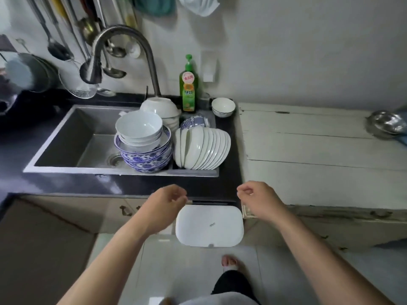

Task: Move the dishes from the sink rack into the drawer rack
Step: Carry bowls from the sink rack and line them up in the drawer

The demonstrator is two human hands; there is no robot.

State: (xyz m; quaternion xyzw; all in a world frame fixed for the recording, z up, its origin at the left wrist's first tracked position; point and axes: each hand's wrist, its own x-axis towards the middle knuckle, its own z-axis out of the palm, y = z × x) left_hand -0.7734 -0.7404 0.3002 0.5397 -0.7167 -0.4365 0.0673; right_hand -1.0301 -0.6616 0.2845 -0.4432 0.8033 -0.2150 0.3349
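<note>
The sink rack at the sink's right end holds a row of white plates (204,148) standing on edge. Left of them, white bowls (139,128) are stacked inside blue-patterned bowls (145,159). Behind are upturned white bowls (160,106) and a small blue-patterned bowl (193,122). My left hand (165,203) and right hand (257,197) hover in front of the dark counter edge, fingers loosely curled, holding nothing. The drawer front below the counter (211,203) looks closed; no drawer rack is visible.
A white lidded bin (209,225) stands on the floor under my hands. A green detergent bottle (189,89) and a white bowl (223,106) stand behind the rack. The faucet (123,40) arches over the sink (72,137). A white wooden cabinet (319,146) is to the right.
</note>
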